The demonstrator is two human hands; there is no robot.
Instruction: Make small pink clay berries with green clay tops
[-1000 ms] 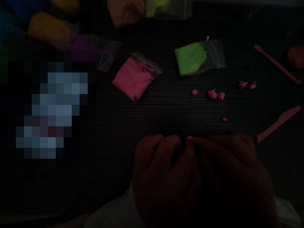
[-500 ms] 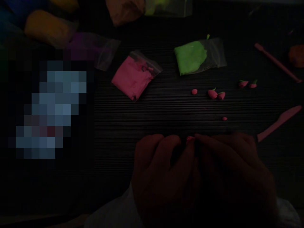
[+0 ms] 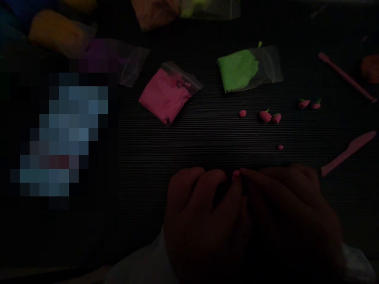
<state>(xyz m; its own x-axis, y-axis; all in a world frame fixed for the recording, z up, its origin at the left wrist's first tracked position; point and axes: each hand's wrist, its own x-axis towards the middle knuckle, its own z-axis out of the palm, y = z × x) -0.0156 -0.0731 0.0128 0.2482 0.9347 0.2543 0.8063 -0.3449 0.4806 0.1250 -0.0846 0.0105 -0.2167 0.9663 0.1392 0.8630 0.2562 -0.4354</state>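
While the left hand (image 3: 203,215) is pinching a small pink clay piece (image 3: 236,174) at its fingertips, the right hand (image 3: 297,205) is bringing a fingertip back close to the piece's edge; whether those right fingers are gripping it, I cannot tell. That return is suggesting continued shaping. Compared with half a second earlier, the gap there is narrowing and the clay is looking rounder. From the piece, a pink clay ball (image 3: 242,113) is lying towards twelve o'clock, a pink rosebud (image 3: 265,116) towards one.
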